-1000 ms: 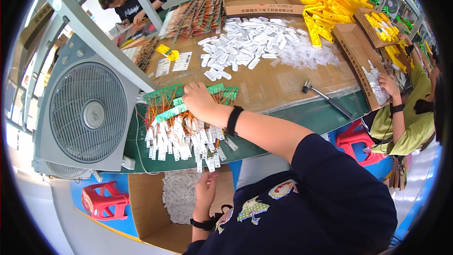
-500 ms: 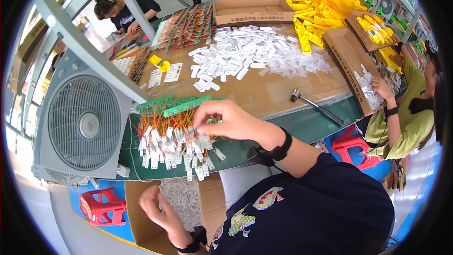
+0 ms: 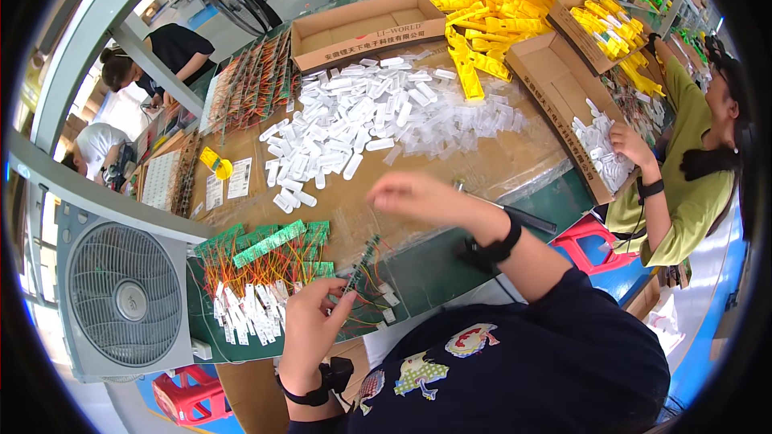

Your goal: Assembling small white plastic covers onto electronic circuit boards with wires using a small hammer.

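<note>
My left hand (image 3: 312, 313) pinches a green circuit board strip (image 3: 366, 261) at the near edge of the table. Red and yellow wires run from the strip, with small white pieces (image 3: 389, 296) at their ends. My right hand (image 3: 418, 197) is over the brown cardboard sheet, apart from the strip; motion smears its fingers, so their grip is unclear. Left of my left hand lies a bundle of wired green boards (image 3: 269, 243), their white end pieces (image 3: 245, 313) toward me. Beyond my right hand spreads a heap of white oblong plastic pieces (image 3: 346, 108), with clear ones (image 3: 458, 124) beside it.
A hammer (image 3: 531, 219) lies partly behind my right arm. Yellow plastic parts (image 3: 498, 0) pile up at the back, beside an open cardboard tray (image 3: 366, 28). A box fan (image 3: 133, 297) stands left. At right, a co-worker's hand (image 3: 631, 145) is at another tray (image 3: 555, 112).
My left hand has come up from below the table edge and now holds a wired board strip. My right hand has moved from the bundle to the right. The view has shifted.
</note>
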`<action>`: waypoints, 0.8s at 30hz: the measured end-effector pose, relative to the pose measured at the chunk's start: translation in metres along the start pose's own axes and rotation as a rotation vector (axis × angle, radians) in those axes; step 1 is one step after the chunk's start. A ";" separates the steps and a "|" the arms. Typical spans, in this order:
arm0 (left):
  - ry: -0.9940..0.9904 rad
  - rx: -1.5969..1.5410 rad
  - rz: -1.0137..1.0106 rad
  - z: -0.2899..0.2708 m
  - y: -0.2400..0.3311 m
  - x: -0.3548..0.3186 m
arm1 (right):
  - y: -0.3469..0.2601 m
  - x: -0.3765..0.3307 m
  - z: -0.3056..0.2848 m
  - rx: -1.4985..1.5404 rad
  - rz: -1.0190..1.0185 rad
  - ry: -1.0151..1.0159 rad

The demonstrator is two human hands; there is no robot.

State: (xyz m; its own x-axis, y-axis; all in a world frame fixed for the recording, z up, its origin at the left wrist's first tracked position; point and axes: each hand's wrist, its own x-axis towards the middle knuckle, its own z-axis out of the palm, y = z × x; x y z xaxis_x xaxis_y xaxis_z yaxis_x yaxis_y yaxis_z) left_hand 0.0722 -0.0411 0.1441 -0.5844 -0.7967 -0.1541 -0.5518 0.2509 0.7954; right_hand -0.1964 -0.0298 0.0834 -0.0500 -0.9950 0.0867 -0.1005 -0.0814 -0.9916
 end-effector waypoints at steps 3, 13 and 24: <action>0.031 -0.220 0.026 0.011 0.008 0.017 | 0.041 0.046 -0.057 -0.512 0.004 0.161; 0.416 -0.198 -0.116 0.093 -0.078 0.049 | 0.081 0.132 -0.039 -0.708 -0.206 0.006; 0.566 0.488 0.308 0.105 -0.048 0.042 | 0.064 0.068 -0.020 -0.887 -0.175 -0.001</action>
State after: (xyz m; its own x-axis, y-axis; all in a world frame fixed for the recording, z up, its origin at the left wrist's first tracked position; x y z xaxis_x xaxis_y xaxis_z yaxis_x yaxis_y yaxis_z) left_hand 0.0117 -0.0286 0.0374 -0.4350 -0.7774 0.4543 -0.6888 0.6123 0.3881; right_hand -0.2261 -0.1011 0.0279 0.0389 -0.9728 0.2285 -0.8359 -0.1570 -0.5260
